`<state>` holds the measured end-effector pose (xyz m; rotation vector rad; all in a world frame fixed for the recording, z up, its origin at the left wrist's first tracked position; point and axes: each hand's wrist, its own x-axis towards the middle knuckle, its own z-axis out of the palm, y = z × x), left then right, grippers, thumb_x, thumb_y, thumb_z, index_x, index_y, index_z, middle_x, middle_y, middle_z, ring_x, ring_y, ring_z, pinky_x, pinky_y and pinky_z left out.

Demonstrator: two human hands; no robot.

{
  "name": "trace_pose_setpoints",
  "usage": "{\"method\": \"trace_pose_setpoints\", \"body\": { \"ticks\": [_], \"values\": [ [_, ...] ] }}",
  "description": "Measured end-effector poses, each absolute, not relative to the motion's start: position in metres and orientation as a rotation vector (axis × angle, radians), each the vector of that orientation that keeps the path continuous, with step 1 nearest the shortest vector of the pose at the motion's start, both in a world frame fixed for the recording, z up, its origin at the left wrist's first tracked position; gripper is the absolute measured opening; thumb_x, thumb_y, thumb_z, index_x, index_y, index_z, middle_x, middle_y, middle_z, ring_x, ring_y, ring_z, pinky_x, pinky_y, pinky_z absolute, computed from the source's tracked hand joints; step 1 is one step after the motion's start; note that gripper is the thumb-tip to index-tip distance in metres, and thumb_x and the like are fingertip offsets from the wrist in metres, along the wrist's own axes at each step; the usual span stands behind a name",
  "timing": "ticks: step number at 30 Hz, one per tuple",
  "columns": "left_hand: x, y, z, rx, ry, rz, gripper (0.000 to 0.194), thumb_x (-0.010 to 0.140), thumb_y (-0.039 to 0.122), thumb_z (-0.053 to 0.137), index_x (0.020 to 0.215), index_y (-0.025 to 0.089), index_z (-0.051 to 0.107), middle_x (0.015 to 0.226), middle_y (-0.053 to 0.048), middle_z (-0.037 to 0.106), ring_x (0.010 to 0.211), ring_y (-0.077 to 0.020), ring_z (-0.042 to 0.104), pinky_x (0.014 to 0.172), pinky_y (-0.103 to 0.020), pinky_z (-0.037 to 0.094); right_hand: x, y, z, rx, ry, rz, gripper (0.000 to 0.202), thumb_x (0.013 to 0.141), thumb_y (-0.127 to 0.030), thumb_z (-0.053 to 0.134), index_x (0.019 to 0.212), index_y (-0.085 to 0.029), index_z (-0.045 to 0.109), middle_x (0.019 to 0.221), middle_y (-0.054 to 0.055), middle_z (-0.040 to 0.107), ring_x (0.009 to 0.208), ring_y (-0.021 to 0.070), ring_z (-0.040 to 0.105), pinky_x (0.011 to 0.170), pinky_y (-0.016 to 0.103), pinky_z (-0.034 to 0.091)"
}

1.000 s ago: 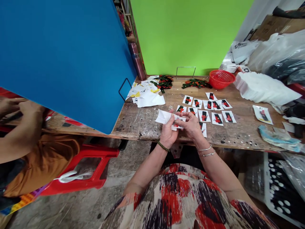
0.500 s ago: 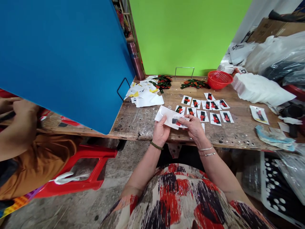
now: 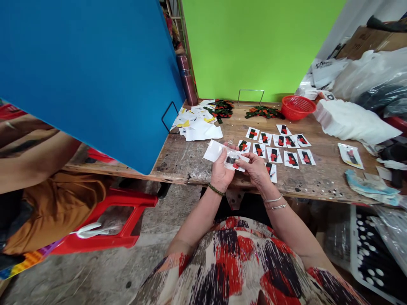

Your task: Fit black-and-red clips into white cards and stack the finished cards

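Note:
My left hand (image 3: pixel 222 173) is closed around a small white plastic bag (image 3: pixel 212 151), its fingers behind and the thumb on top. A small card with a black and red piece (image 3: pixel 231 159) lies at the bag's right part; how far inside it sits is hard to make out. My right hand (image 3: pixel 258 171) pinches the right end of that card, where a bit of red shows by the fingertips. Just beyond the hands, several white cards with black and red pieces (image 3: pixel 274 155) lie in rough rows on the wooden table (image 3: pixel 190 163).
At the back are piles of dark green and orange strips (image 3: pixel 264 112) and a red basket (image 3: pixel 297 108). White and yellow papers (image 3: pixel 203 132) lie left, near a flask (image 3: pixel 188 82). A filled packet (image 3: pixel 350 156) lies right. Blue (image 3: pixel 95 76) and green (image 3: pixel 254 46) panels border the table. Another person's arm (image 3: pixel 38 165) shows left.
The card has shifted left against the bag, and my left hand has come further round beneath it. The view has swung slightly left; the other person's arm has moved.

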<state>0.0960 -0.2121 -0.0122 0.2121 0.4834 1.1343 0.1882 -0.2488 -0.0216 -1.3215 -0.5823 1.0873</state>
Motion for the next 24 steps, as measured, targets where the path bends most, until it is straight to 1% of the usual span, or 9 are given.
{"method": "trace_pose_setpoints", "body": {
  "ticks": [1,4,8,11,13,16,19,24],
  "values": [
    [0.096,-0.212,-0.013,0.204,0.472,1.131,0.019,0.096,0.022,0.053,0.109,0.018,0.066,0.089,-0.004,0.072,0.088,-0.0170,0.070,0.094,-0.036,0.052,0.188,-0.249,-0.020,-1.322,-0.582,1.089,0.055,0.040,-0.038,0.093,0.079,-0.019,0.060,0.060,-0.005,0.063,0.047,0.0080,0.049,0.038,0.019,0.033],
    [0.095,-0.212,-0.012,0.196,0.428,1.126,0.019,0.097,0.022,0.051,0.105,0.016,0.066,0.087,-0.005,0.072,0.086,-0.0161,0.070,0.093,-0.034,0.053,0.188,-0.248,-0.017,-1.286,-0.601,1.046,0.055,0.039,-0.038,0.093,0.074,-0.019,0.055,0.061,-0.005,0.063,0.050,0.0085,0.052,0.041,0.019,0.038],
    [0.094,-0.211,-0.009,0.170,0.440,1.147,0.020,0.098,0.026,0.049,0.100,0.016,0.066,0.088,-0.004,0.071,0.090,-0.0164,0.070,0.093,-0.033,0.053,0.189,-0.246,-0.011,-1.283,-0.682,1.143,0.058,0.042,-0.040,0.092,0.082,-0.020,0.057,0.061,-0.005,0.063,0.046,0.0080,0.048,0.037,0.019,0.032],
    [0.093,-0.213,-0.009,0.159,0.420,1.142,0.021,0.098,0.027,0.048,0.099,0.016,0.066,0.089,-0.004,0.071,0.088,-0.0163,0.070,0.090,-0.032,0.054,0.186,-0.245,-0.009,-1.301,-0.678,1.024,0.055,0.042,-0.038,0.092,0.080,-0.020,0.057,0.060,-0.006,0.061,0.050,0.0091,0.053,0.043,0.020,0.040],
    [0.092,-0.214,-0.010,0.154,0.433,1.135,0.021,0.098,0.026,0.049,0.100,0.016,0.067,0.092,-0.005,0.072,0.088,-0.0156,0.070,0.090,-0.031,0.054,0.183,-0.244,-0.008,-1.310,-0.675,0.923,0.052,0.043,-0.037,0.092,0.078,-0.020,0.056,0.057,-0.007,0.059,0.051,0.0088,0.053,0.048,0.021,0.044],
    [0.088,-0.215,-0.009,0.143,0.462,1.151,0.022,0.098,0.029,0.051,0.106,0.017,0.067,0.099,-0.007,0.072,0.095,-0.0171,0.069,0.093,-0.032,0.052,0.180,-0.246,-0.007,-1.279,-0.739,1.017,0.052,0.047,-0.037,0.091,0.083,-0.021,0.057,0.058,-0.007,0.060,0.047,0.0082,0.049,0.044,0.021,0.040],
    [0.085,-0.215,-0.009,0.138,0.450,1.170,0.025,0.098,0.032,0.049,0.107,0.017,0.067,0.102,-0.007,0.072,0.102,-0.0190,0.068,0.097,-0.035,0.051,0.180,-0.248,-0.007,-1.243,-0.772,1.133,0.053,0.048,-0.037,0.090,0.087,-0.020,0.057,0.060,-0.006,0.062,0.047,0.0089,0.050,0.041,0.021,0.038],
    [0.086,-0.216,-0.009,0.164,0.432,1.152,0.024,0.099,0.028,0.046,0.104,0.016,0.067,0.100,-0.006,0.072,0.103,-0.0179,0.068,0.100,-0.035,0.050,0.178,-0.245,-0.008,-1.316,-0.757,0.912,0.048,0.049,-0.032,0.089,0.080,-0.021,0.053,0.052,-0.008,0.057,0.046,0.0072,0.048,0.044,0.020,0.039]
  ]
}}
